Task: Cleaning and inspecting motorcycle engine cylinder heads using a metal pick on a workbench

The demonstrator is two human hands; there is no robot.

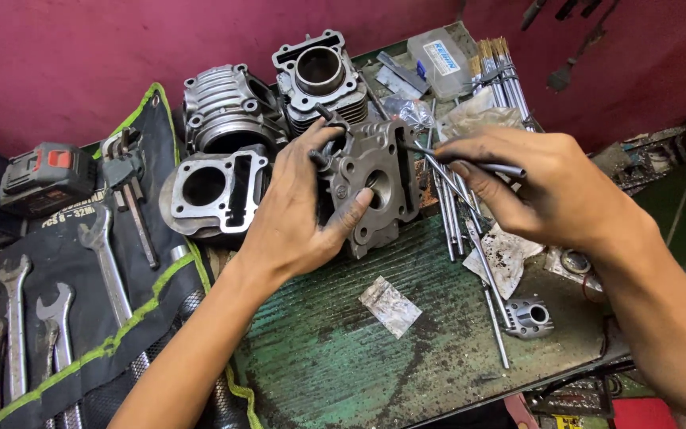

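Note:
My left hand [299, 210] grips a grey metal cylinder head [375, 187], held upright on the worn green bench top [335, 349], with the thumb resting across its lower face. My right hand [541, 187] pinches a thin metal rod-like tool [430, 155] whose tip points at the upper right edge of the cylinder head. The far side of the head is hidden behind it.
Behind stand three finned engine cylinders [319, 75], [228, 107], [216, 191]. A black tool roll with several spanners [57, 318] lies at left beside a battery pack [45, 179]. Long steel rods [458, 230], brushes [498, 67], a small plastic bag [391, 306] and a metal fitting [529, 316] lie at right.

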